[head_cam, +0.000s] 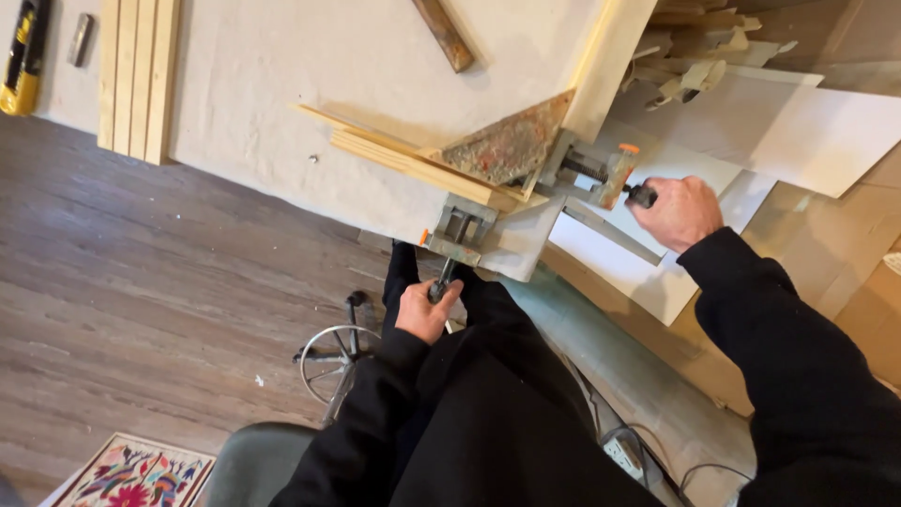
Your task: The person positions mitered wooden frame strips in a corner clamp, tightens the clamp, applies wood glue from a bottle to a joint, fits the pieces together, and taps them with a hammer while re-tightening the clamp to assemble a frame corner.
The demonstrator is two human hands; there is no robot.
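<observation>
Tools lay at the upper left of the frame: a yellow and black tool (21, 56) and, beside it, a small grey bar (81, 38), both on the pale bench (272, 103). Right of them, a stack of wood strips (138, 75) stood lengthwise near the bench edge. Low in the frame, a bright patterned rug (131, 474) covered part of the wood floor (141, 282).

At the bench corner, two pale wood strips (413, 164) (610, 56) met at a right angle inside a corner clamp (511, 150) with a rusty triangular plate. By the look of it the joint was already seated and only the tightening remained. The left hand (427, 312) was closed around the lower screw handle (441, 282), below the bench edge. The right hand (683, 211) was wrapped around the black knob (643, 195) of the side screw, just past an orange part of the clamp.

White boards (807, 131) and offcuts (694, 56) filled the upper right, brown cardboard (868, 300) the right edge, and a white power strip (624, 455) lay on the floor. No labels could be made out.
</observation>
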